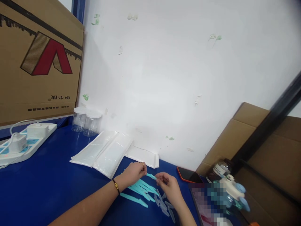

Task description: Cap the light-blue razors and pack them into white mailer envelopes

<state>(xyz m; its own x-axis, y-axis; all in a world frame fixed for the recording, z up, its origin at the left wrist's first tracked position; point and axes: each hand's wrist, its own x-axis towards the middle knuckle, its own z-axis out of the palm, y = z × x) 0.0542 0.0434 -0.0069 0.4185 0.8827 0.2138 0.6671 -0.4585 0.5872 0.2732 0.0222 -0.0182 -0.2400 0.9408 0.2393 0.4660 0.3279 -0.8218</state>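
Note:
Pinched between my two hands is a slim teal plastic stick (151,176), shaped like a small razor or knife handle. My left hand (135,172) grips its left end and my right hand (168,185) its right end, fingers closed. Beneath the hands lies a loose pile of similar teal sticks (142,188) on the blue tabletop (94,194). One stick (134,199) rests a little apart at the near side. Several translucent narrow pieces (162,207), like small covers, are scattered beside my right wrist.
White film packets (103,153) lie behind my left hand, near two clear lidded jars (92,124). A power strip (30,141) with plugs is at the left. At the right are a phone (189,175), a dark bottle (219,169) and cardboard (231,138).

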